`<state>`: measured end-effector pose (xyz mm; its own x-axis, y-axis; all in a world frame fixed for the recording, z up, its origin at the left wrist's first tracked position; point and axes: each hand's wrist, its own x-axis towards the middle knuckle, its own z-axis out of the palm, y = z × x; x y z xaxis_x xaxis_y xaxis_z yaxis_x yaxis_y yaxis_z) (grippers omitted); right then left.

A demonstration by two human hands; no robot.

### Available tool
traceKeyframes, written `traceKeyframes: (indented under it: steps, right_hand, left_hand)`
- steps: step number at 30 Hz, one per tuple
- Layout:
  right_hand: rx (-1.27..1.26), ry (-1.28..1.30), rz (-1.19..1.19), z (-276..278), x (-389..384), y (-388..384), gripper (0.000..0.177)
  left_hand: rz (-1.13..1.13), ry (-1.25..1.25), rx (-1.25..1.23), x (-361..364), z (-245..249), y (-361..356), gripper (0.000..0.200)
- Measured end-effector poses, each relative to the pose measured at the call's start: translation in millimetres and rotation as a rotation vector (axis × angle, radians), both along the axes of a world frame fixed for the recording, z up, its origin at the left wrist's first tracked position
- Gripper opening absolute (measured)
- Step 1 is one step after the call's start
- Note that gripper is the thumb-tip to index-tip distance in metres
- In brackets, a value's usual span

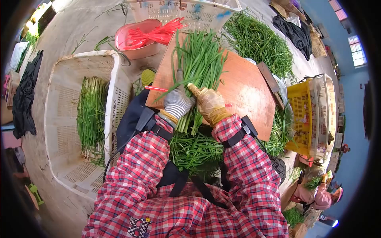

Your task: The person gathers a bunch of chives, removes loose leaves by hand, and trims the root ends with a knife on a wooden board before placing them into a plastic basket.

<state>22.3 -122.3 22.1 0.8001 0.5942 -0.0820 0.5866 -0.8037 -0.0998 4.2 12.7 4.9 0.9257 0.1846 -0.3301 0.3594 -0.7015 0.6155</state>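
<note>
A bunch of long green garlic chives (202,59) lies over a wooden board (250,93), its cut ends pointing toward my body. My left hand (179,97), in a grey striped glove, is closed around the left side of the bunch. Against it, my right hand (209,101), in a yellowish glove, grips the right side with thumb and forefinger near the left hand. A red tie strip (156,88) shows left of the bunch, with a short red end to the right; its middle is hidden. More loose chives (196,150) rest below the board near my lap.
At the left stands a white crate (79,59) with bundled chives (93,115) inside. Ahead are a pink basin (137,53) of red strips (154,33) and another crate (158,12). A chive heap (258,43) covers the floor ahead right. Yellow crate (299,119) and a co-worker (321,194) are right.
</note>
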Motion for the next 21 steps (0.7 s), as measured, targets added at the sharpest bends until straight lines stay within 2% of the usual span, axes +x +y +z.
traceKeyframes:
  steps: [2,4,6,8,9,11,13,14,15,16,17,18,21]
  right_hand:
    - [-0.039,0.029,-0.026,0,12,-1,0.061]
    - [0.014,0.152,-0.200,2,32,-3,0.066]
    - [0.155,0.101,-0.365,-11,76,-18,0.066]
    - [0.859,0.208,-0.495,-73,133,-60,0.059]
    - [0.858,0.221,-0.513,-59,120,-61,0.059]
    - [1.144,0.406,-0.584,-3,88,-56,0.045]
    - [0.932,0.424,-0.276,-12,44,-64,0.032]
    - [0.887,0.445,-0.244,-18,17,-56,0.025]
    - [1.008,0.397,-0.101,-21,-13,-42,0.030]
    - [0.929,0.374,-0.063,-15,-38,-33,0.039]
    - [0.637,0.331,-0.021,3,-50,-26,0.046]
    - [0.471,0.270,-0.014,7,-57,-18,0.047]
    - [0.550,0.224,-0.047,-28,-60,-27,0.045]
  left_hand:
    - [0.000,-0.063,0.007,-1,-4,1,0.109]
    - [-0.015,-0.003,-0.080,2,-3,3,0.111]
    - [-0.024,0.010,-0.125,3,-2,7,0.110]
    - [-0.010,0.045,-0.204,6,-6,12,0.110]
    - [-0.022,-0.089,-0.253,6,-21,14,0.107]
    - [-0.044,-0.074,-0.306,14,-40,28,0.104]
    - [-0.069,-0.131,-0.388,10,-40,34,0.094]
    - [-0.066,-0.121,-0.389,8,-43,36,0.094]
    - [-0.079,-0.126,-0.411,10,-46,40,0.093]
    - [-0.094,-0.133,-0.431,11,-48,41,0.092]
    - [-0.094,-0.158,-0.405,11,-48,41,0.083]
    - [-0.100,-0.154,-0.402,12,-51,42,0.083]
    - [-0.051,-0.293,-0.435,13,-63,45,0.065]
